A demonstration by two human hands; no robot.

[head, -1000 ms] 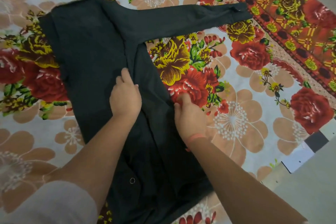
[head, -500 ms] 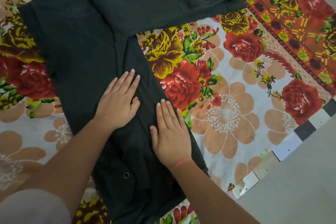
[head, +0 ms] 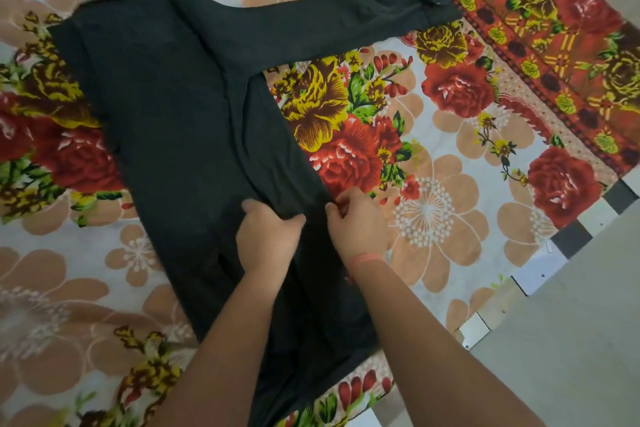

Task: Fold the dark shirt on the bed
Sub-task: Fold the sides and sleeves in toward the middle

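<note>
The dark shirt [head: 180, 107] lies spread on the flowered bed sheet [head: 436, 218], its body running from the upper left down toward me. One long sleeve [head: 332, 21] stretches out flat to the upper right. My left hand [head: 266, 236] pinches a raised fold of cloth in the middle of the shirt. Just right of it, my right hand [head: 360, 225] grips the shirt's right side edge, fingers curled. A thin orange band circles the right wrist. My forearms cover the shirt's lower part.
The sheet's red and yellow patterned border [head: 540, 45] runs diagonally at the upper right. The bed edge with its black and white trim [head: 571, 236] crosses the right side, and pale floor [head: 571, 340] lies beyond it at the lower right.
Half a second ago both palms lay flat, pressing the shirt. Now both hands have curled and gathered cloth, the left lifting a fold and the right shifted to the shirt's right edge.
</note>
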